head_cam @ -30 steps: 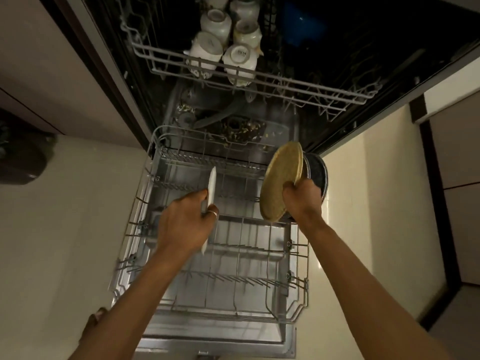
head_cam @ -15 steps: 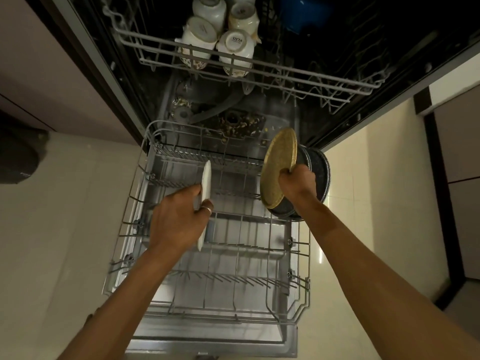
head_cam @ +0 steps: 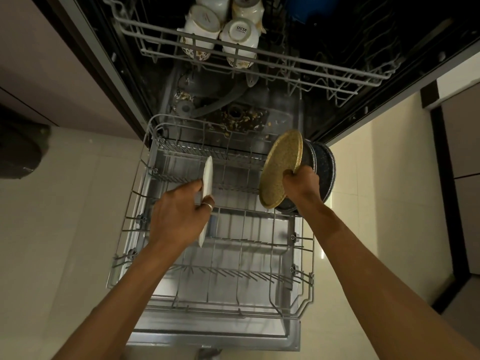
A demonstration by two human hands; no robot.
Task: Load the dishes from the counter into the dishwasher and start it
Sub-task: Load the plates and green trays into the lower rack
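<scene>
The lower rack (head_cam: 122, 255) sits out over the door (head_cam: 213, 341). The upper rack (head_cam: 259, 58) is above and behind it, with cups (head_cam: 239, 35) in its left part. Over the lower rack, the left hand (head_cam: 179, 216) holds a plate (head_cam: 207, 175) on edge. To its right, the right hand (head_cam: 301, 185) holds a stack (head_cam: 281, 167) at the rack's right rear corner.

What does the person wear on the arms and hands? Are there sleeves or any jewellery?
Both forearms are bare as far as the picture shows: no sleeve, watch or bracelet is visible. The left hand wears one thin silver-coloured ring on one of its fingers. The right hand shows no jewellery on the part in view.
</scene>
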